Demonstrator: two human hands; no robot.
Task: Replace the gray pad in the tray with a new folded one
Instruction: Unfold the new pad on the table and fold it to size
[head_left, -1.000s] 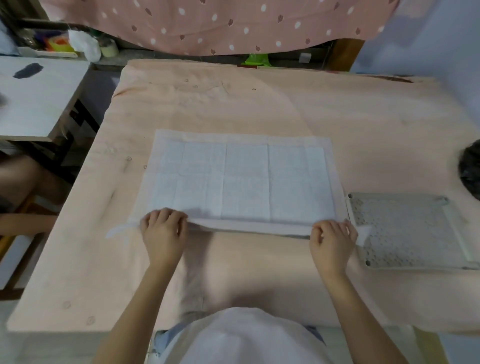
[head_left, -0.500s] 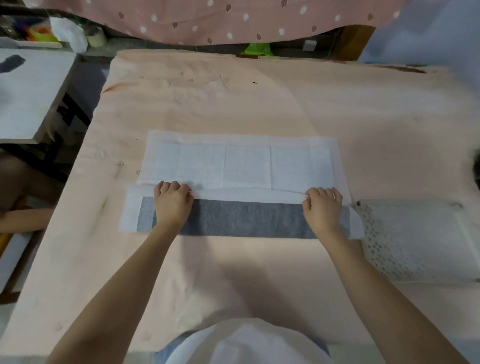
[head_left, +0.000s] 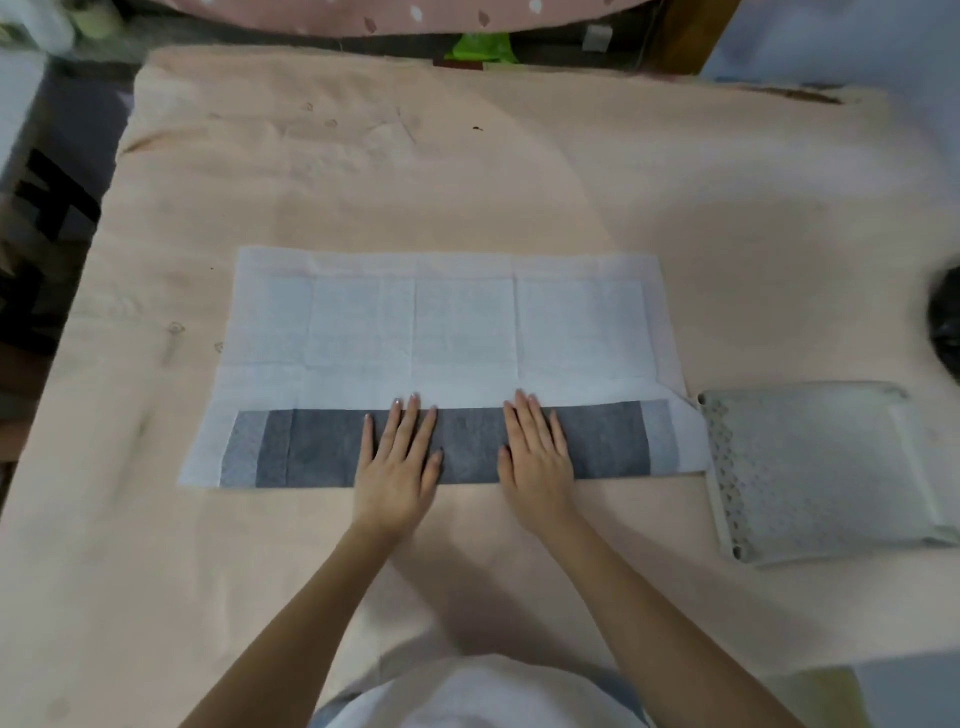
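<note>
Pad (head_left: 447, 332) flat on table (head_left: 467, 171), near edge folded over — gray flap (head_left: 467, 447) facing up. I see left hand (head_left: 397, 467) and right hand (head_left: 537, 462) spread flat, pressing flap mid-span. Tray (head_left: 727, 519) just right of pad, holding no pad. My worry: flap ends unpressed — could spring back, skew crease, leave fold too wide for tray.

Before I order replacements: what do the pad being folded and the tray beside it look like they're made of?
The pad: seemingly soft nonwoven tissue, matte white and quilted, with creases; the turned-up strip shows a matte gray backing, possibly a film. The tray: likely rigid molded plastic, pale gray-green, with a perforated floor and raised rim.
</note>
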